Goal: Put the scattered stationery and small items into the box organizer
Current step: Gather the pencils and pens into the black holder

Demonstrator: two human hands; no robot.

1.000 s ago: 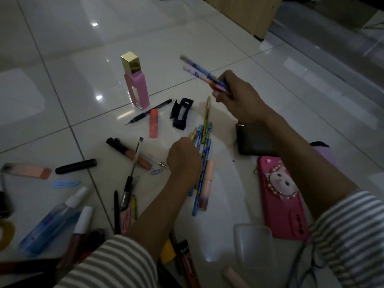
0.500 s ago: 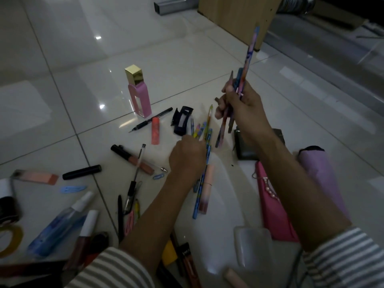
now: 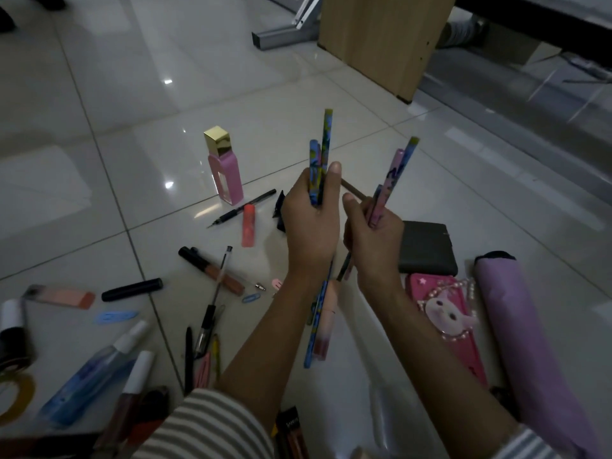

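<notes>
Hands raised over the tiled floor [image 3: 132, 134]: my left hand [image 3: 311, 233] has fingers and thumb clamped round the blue pencils [image 3: 320, 154], and my right hand [image 3: 374, 240], just beside it at three o'clock, is curled tight on the pink pencils [image 3: 392, 180]. Both bunches stand upright, I judge to square their ends before boxing. A loose pencil [image 3: 311, 342] lies at six o'clock and more stationery from seven to eleven; I cannot pick out the box organizer.

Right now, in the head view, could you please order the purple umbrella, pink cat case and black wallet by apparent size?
1. purple umbrella
2. pink cat case
3. black wallet, farthest away, so its true size is unsure
</notes>
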